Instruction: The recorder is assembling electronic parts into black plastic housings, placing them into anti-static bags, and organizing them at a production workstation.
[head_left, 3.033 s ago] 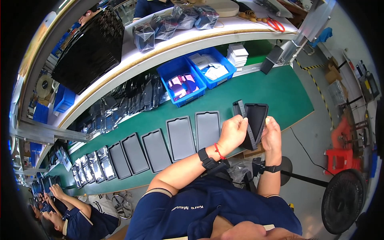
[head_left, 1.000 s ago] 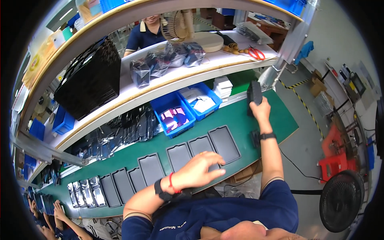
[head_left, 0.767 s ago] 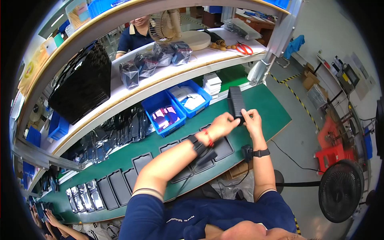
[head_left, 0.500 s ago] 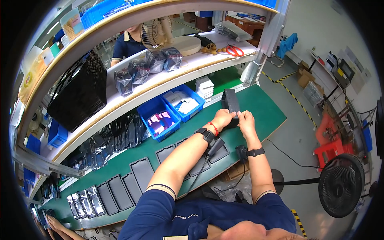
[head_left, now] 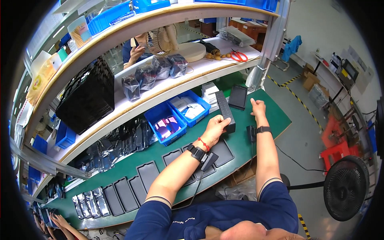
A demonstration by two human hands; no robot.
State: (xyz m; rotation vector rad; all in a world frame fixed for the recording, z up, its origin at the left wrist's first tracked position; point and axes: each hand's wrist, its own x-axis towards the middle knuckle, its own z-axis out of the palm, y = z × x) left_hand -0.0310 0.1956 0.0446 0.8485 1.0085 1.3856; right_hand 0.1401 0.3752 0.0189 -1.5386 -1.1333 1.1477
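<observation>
1. Stack of dark trays [head_left: 225, 107], nested by the look of its ribbed side, sits tilted over the green tabletop [head_left: 276, 117], right of the blue bin [head_left: 202, 114] with white packets [head_left: 194, 109].
2. Our left hand [head_left: 215, 129] pinches its near end between thumb and fingers — a steady hold seems right, since too hard a squeeze might bend the rims.
3. Our right hand [head_left: 258, 107] is apart from the stack, fingers curled, nothing visible in them; whether the fingertips press together, we cannot tell.
4. One loose tray [head_left: 238, 97] lies just beyond that hand, near the back of the tabletop; we do well to hold the stack's far end clear of it.
5. Grey trays [head_left: 149, 176] lie in a slanting row, partly covered by our left forearm [head_left: 176, 174] — we should lift the wrist-worn device [head_left: 209, 161] and its cable [head_left: 197, 186] clear of their rims.
</observation>
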